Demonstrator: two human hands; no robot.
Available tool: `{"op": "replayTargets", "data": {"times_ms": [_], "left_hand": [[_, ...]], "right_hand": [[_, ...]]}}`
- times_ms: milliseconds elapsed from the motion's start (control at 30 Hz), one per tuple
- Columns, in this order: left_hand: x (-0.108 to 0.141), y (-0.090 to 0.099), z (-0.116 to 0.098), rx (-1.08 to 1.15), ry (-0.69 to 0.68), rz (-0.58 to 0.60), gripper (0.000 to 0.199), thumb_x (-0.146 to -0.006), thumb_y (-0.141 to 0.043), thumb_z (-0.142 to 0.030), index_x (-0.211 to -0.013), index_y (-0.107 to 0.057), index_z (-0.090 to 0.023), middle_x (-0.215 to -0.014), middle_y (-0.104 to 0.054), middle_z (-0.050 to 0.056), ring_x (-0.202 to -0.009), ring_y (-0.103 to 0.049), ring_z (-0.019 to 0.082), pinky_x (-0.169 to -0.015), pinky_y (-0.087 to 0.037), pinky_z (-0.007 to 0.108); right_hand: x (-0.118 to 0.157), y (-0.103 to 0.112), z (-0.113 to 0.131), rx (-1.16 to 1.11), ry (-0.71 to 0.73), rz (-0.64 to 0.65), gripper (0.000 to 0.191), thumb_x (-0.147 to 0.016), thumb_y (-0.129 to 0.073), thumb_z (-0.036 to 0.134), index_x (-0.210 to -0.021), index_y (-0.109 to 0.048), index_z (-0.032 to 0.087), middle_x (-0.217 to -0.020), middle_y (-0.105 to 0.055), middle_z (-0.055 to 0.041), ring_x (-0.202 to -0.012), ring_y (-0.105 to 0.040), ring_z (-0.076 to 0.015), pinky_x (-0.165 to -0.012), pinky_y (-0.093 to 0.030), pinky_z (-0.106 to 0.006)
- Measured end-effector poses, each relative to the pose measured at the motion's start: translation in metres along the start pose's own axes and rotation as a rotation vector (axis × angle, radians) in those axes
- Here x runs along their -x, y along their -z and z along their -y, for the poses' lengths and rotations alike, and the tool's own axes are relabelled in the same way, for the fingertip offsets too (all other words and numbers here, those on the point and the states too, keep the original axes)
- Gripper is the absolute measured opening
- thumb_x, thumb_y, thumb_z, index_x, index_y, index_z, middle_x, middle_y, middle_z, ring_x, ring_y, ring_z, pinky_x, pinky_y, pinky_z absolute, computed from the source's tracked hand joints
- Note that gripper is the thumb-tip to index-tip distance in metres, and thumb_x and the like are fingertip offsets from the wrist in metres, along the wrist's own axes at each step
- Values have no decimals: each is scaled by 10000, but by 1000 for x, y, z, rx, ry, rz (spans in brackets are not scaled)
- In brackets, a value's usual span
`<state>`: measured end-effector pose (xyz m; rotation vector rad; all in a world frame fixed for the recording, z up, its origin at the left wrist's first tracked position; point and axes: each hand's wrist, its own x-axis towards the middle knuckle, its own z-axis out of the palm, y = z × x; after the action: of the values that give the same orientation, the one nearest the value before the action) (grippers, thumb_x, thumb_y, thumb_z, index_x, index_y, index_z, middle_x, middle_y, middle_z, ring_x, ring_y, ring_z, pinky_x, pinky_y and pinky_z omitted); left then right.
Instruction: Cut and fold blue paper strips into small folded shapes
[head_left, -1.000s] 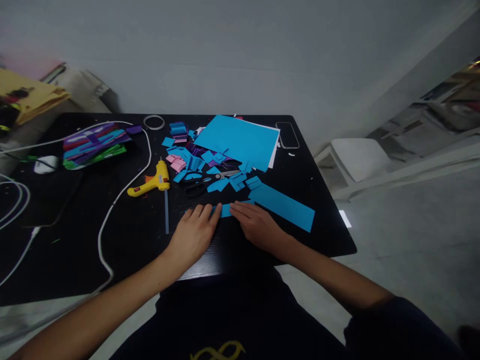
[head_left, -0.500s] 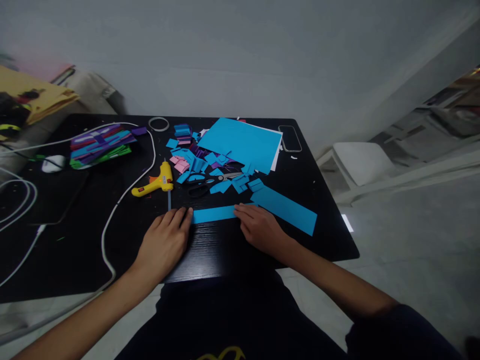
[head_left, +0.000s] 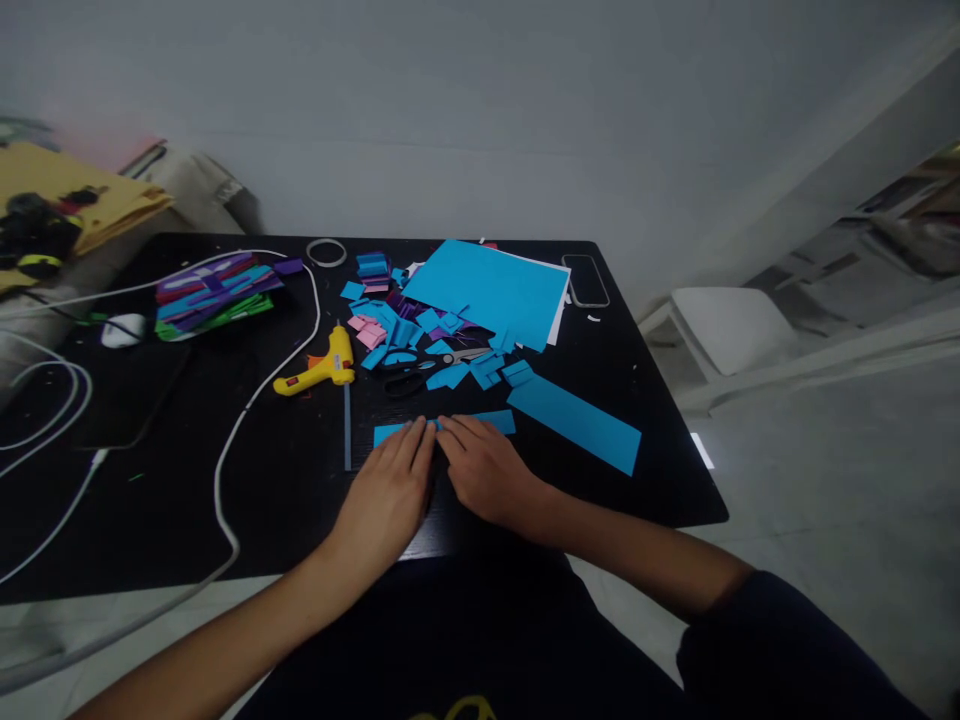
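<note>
A blue paper strip (head_left: 496, 422) lies lengthwise near the front of the black table. My left hand (head_left: 388, 485) and my right hand (head_left: 486, 468) meet over its middle, fingertips almost touching. Both hands have their fingers closed together and bent onto the strip, pressing it at its near edge; the thumbs are mostly hidden. Beyond them lie black-handled scissors (head_left: 409, 380) among cut blue paper pieces (head_left: 450, 377). To the left rests a yellow glue gun (head_left: 319, 372) with a grey glue stick (head_left: 347, 425) pointing toward me.
A wider blue strip (head_left: 577, 422) lies at right. Behind are blue sheets (head_left: 495, 285), a phone (head_left: 587, 282), pink pieces (head_left: 369, 331) and a tape ring (head_left: 326, 253). Bundled coloured strips (head_left: 217, 292) and a white cable (head_left: 225, 450) occupy the left. A white stool (head_left: 727, 325) stands beyond the table.
My hands have slid inward along the strip from near its ends to its middle, uncovering both ends. The view has shifted slightly.
</note>
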<state>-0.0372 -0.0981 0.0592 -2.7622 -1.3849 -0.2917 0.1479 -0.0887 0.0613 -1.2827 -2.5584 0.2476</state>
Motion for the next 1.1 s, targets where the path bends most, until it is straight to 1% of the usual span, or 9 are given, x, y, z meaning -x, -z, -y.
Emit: {"op": "replayTargets", "data": {"times_ms": [100, 167, 367, 467, 567, 667, 800, 933, 1100], "left_hand": [[4, -9, -5, 11, 6, -42, 453, -1030, -410, -202, -1415, -560, -16, -1480, -561, 238, -1369, -545, 355, -1089, -500, 495], [5, -11, -5, 23, 16, -53, 467, -1044, -429, -271, -1419, -557, -24, -1472, -572, 231, -1355, -558, 355, -1086, -503, 494], [-2, -3, -8, 28, 58, -12, 538, -1038, -480, -391, -1455, -529, -56, -1429, -603, 231, -1289, -589, 374, -1007, -517, 489], [-8, 0, -13, -14, 80, 23, 580, -1031, -491, -447, -1493, -502, -96, -1378, -628, 225, -1215, -616, 374, -953, -515, 488], [-13, 2, -15, -45, 96, 44, 598, -1029, -480, -475, -1496, -503, -102, -1332, -643, 231, -1142, -630, 373, -896, -512, 492], [-10, 2, -10, -61, 95, 39, 611, -1031, -471, -483, -1478, -513, -69, -1316, -651, 235, -1134, -630, 374, -900, -502, 492], [2, 4, 6, -93, 77, 7, 589, -1046, -445, -471, -1450, -528, -51, -1320, -663, 226, -1201, -620, 370, -954, -481, 478], [13, 6, 20, -114, 81, -21, 569, -1055, -426, -459, -1430, -541, -47, -1320, -667, 231, -1218, -622, 368, -956, -486, 480], [15, 2, 20, -93, 105, -32, 586, -1049, -430, -458, -1419, -542, -18, -1302, -669, 246, -1203, -632, 378, -959, -503, 490]], "right_hand": [[3, -2, 0, -16, -19, -15, 418, -953, -468, 107, -1345, -590, 31, -1400, -632, -192, -1318, -567, -299, -1103, -483, -444], [6, 0, -2, -24, -55, -23, 433, -949, -465, 91, -1360, -589, 40, -1407, -634, -185, -1338, -563, -292, -1106, -484, -444], [29, 13, -23, 7, -194, -101, 412, -911, -515, 50, -1299, -648, 90, -1289, -715, -165, -1273, -616, -303, -1051, -525, -475], [41, 17, -31, 49, -229, -129, 374, -927, -521, 69, -1274, -659, 86, -1264, -729, -154, -1275, -596, -345, -1014, -534, -511], [46, 18, -35, 66, -240, -146, 356, -936, -522, 79, -1261, -668, 93, -1257, -733, -149, -1249, -597, -359, -979, -541, -526], [47, 18, -35, 55, -242, -152, 363, -937, -532, 80, -1272, -668, 115, -1218, -748, -145, -1230, -601, -354, -958, -541, -519], [46, 17, -36, 26, -245, -180, 362, -947, -538, 88, -1282, -670, 127, -1151, -770, -133, -1221, -599, -350, -948, -538, -516], [46, 16, -37, -2, -263, -218, 354, -949, -549, 100, -1276, -680, 141, -1109, -776, -127, -1192, -613, -341, -941, -544, -510], [50, 20, -42, 13, -340, -229, 305, -958, -559, 132, -1225, -707, 127, -1093, -764, -147, -1156, -632, -337, -918, -552, -494]]}}
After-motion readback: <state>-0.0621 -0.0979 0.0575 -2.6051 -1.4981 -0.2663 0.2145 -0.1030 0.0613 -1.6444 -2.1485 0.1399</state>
